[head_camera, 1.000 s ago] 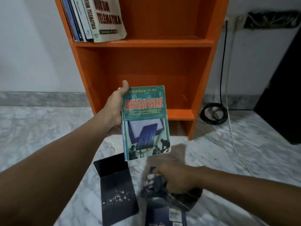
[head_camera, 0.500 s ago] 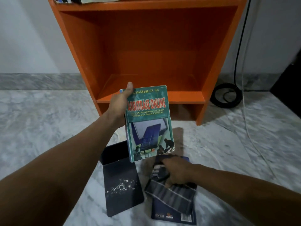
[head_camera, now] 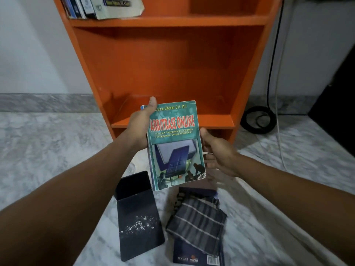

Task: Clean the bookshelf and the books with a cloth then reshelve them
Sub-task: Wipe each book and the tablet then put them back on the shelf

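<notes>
My left hand (head_camera: 139,129) grips the green book (head_camera: 175,148) by its spine side, thumb curled over the top left corner of the cover, fingers hidden behind it; the book stands nearly upright in the air, in front of the lower compartment of the orange bookshelf (head_camera: 172,64); my right hand (head_camera: 219,152) is spread loose at the book's right edge, thumb up against it, fingers blurred, holding nothing; the striped grey cloth (head_camera: 197,221) lies crumpled on a dark blue book (head_camera: 194,256) on the marble floor (head_camera: 48,150), just beside a black book (head_camera: 138,217) lying flat; on the upper shelf a few books (head_camera: 103,6) lean at the left; a coiled black cable (head_camera: 257,120) lies right of the bookshelf.
</notes>
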`<state>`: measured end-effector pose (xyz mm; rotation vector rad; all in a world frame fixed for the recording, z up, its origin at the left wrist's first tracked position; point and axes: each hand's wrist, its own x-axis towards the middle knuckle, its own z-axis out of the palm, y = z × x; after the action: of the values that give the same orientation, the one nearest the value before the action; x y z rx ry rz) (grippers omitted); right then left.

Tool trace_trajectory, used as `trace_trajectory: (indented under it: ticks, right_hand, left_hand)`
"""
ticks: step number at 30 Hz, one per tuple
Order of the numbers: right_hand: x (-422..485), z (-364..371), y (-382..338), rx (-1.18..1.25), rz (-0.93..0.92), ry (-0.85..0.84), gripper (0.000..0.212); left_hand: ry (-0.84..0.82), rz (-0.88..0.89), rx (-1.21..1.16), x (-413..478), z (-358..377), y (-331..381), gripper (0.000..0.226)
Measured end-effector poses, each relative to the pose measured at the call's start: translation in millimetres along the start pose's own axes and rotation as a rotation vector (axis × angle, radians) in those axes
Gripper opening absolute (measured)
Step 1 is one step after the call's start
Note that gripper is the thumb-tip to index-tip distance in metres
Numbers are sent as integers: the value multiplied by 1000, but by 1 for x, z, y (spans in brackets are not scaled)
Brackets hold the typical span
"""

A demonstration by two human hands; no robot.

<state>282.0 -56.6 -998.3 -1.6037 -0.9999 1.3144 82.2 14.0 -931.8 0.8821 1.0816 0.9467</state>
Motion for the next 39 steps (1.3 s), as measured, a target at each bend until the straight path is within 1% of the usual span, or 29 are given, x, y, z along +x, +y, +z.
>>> trace_trajectory:
  ticks: [1,2,4,5,7,8,9,11,13,14,16,18,20,21,23,26,27,29,31,34,36,39]
  right_hand:
    - [-4,3,-7,-33,-26,-31,65]
    - [-9,5,-14,-54,-45,-47,53]
    - [-17,11,-28,-13,-87,-30,25]
    - [-21,14,-35,30,-107,-13,19]
    - [-29,15,-53,54,-175,17,15]
    - [-34,15,-65,41,-225,36,15]
    - [-39,14,-77,32,-273,60,15]
    - [-45,11,-103,57,-368,123,15]
    - [-50,9,-127,99,-455,181,14]
    - [-51,7,-135,77,-496,204,13]
    - [-57,5,-148,-65,-555,190,12]
    - [-64,6,-160,-256,-567,151,14]
    - [-65,10,-171,-348,-536,159,18]
    - [-65,12,-178,-357,-524,186,19]
    - [-59,13,-199,-343,-518,257,18]
    - [-50,13,-236,-220,-528,336,16]
    - [-47,13,-250,-187,-549,348,15]
    - [-42,14,-277,-182,-595,371,16]
    - [-33,18,-301,-232,-617,418,12]
    - [-11,26,-341,-315,-609,513,12]
    - [6,31,-362,-283,-572,510,15]
    - [35,38,-381,-251,-495,482,16]
  left_hand:
    - [-4,12,-22,-4,3,4,62]
    - [-12,29,-42,-8,6,9,66]
    - [-14,102,-37,-18,11,19,67]
    - [-12,139,-30,-20,12,25,66]
    - [-29,204,-41,-27,15,35,64]
    - [-37,235,-35,-33,17,39,59]
    - [-41,262,7,-37,19,39,52]
    - [-44,294,140,-48,23,34,30]
    - [-94,303,178,-53,26,26,16]
    - [-117,315,160,-57,29,24,12]
    - [-52,369,139,-64,33,36,2]
    - [63,408,191,-67,32,54,10]
    - [87,457,258,-65,28,73,11]
    - [73,470,296,-64,26,82,12]
    - [32,457,361,-64,24,105,27]
    - [-102,432,476,-68,27,136,41]
    - [-109,451,524,-70,29,145,43]
    - [-18,526,599,-69,31,163,38]
    - [143,613,690,-62,33,184,28]
    - [334,677,780,-46,34,216,25]
    - [397,682,816,-36,35,234,25]
    - [421,690,862,-20,36,249,20]
